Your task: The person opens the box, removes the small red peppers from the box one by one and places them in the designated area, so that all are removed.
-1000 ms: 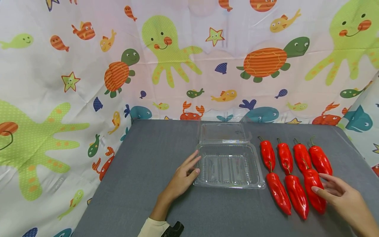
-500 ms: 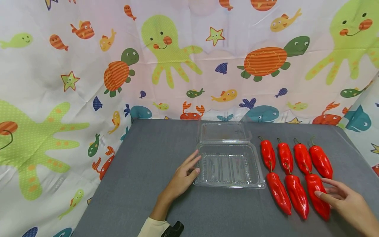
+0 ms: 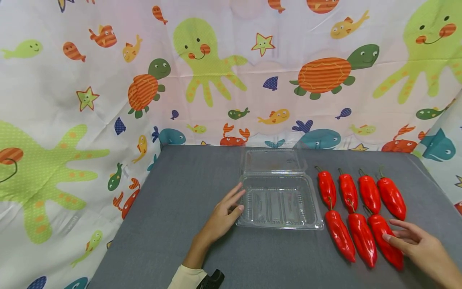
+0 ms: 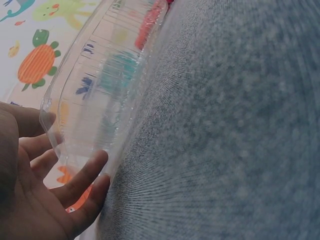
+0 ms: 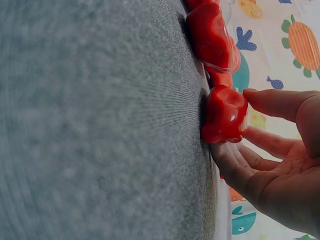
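Note:
My right hand holds a glossy red pepper at the near right of the table, thumb on one side and fingers on the other. In the right wrist view, the thumb meets the upper side of this pepper, which lies against the cloth. My left hand rests its fairly straight fingers along the left edge of a clear plastic clamshell box. Its lid is folded back away from me. The left wrist view shows the fingers against the box's side wall.
Several more red peppers lie in two rows right of the box, including a far-right one and a front-left one. Grey cloth covers the table. A sea-animal curtain hangs behind and at the sides.
My right hand has shifted the red pepper slightly toward me and turned it to slant beside its neighbour in the near row. The left hand and the box have stayed put.

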The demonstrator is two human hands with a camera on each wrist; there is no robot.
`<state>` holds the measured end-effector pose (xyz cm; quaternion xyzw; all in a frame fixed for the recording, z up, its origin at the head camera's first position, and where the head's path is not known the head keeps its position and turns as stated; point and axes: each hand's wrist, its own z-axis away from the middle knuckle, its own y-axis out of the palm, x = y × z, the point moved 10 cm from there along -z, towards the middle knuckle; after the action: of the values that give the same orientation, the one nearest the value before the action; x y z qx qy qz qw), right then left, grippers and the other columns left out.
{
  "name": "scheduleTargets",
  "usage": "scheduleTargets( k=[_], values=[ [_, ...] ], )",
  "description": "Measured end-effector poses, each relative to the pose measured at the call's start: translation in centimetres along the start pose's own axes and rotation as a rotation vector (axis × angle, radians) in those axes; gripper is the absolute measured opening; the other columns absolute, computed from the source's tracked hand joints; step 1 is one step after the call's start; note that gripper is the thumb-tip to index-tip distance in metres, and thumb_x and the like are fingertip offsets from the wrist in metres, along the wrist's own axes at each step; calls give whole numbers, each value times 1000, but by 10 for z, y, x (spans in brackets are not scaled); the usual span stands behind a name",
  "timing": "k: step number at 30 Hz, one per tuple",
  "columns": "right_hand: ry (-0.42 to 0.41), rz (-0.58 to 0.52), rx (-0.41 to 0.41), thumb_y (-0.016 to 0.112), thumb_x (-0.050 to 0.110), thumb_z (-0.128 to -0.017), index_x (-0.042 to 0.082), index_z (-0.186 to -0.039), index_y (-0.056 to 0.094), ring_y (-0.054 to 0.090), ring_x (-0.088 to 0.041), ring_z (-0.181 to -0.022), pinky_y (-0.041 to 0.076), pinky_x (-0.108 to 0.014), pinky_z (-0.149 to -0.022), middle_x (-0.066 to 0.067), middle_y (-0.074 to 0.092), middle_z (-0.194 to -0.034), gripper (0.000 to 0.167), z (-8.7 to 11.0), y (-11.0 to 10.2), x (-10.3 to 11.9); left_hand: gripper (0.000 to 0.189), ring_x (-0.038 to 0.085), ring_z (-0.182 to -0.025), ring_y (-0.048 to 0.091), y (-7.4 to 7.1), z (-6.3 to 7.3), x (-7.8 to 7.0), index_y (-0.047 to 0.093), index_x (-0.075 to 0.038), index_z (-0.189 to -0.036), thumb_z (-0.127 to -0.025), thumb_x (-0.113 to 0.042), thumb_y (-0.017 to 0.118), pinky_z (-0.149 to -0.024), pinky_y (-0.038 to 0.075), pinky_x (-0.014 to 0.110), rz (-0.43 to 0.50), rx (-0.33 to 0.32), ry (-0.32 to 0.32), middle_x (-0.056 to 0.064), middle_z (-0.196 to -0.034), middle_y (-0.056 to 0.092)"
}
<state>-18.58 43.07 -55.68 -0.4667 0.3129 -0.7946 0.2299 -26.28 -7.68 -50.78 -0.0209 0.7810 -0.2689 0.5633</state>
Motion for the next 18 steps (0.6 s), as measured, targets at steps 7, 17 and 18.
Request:
scheduleTargets(
  k=[7, 17, 18],
  values=[
    [-4, 20, 10, 76, 33, -99, -18, -150, 30, 65, -52, -101, 62, -47, -74, -49, 51, -126, 86, 4, 0, 0, 54, 22, -117, 69, 1, 0, 2, 46, -7, -161, -110, -16, 59, -96, 55, 35, 0, 5, -5, -3, -175, 29],
    [-94, 78, -67, 77, 34, -97, -17, -147, 36, 69, -48, -96, 62, -48, -71, -47, 55, -125, 83, 7, -14, 16, 53, 19, -116, 69, 1, -1, 2, 47, -9, -160, -110, -19, 59, -94, 54, 32, 0, 6, 6, -4, -175, 29],
    [-100, 91, -92, 77, 34, -97, -17, -147, 37, 67, -51, -99, 62, -50, -71, -47, 55, -126, 82, 7, -18, 18, 53, 18, -116, 69, 1, -1, 2, 47, -10, -161, -109, -19, 59, -93, 54, 32, 1, 7, 2, -5, -175, 29]
  ],
)
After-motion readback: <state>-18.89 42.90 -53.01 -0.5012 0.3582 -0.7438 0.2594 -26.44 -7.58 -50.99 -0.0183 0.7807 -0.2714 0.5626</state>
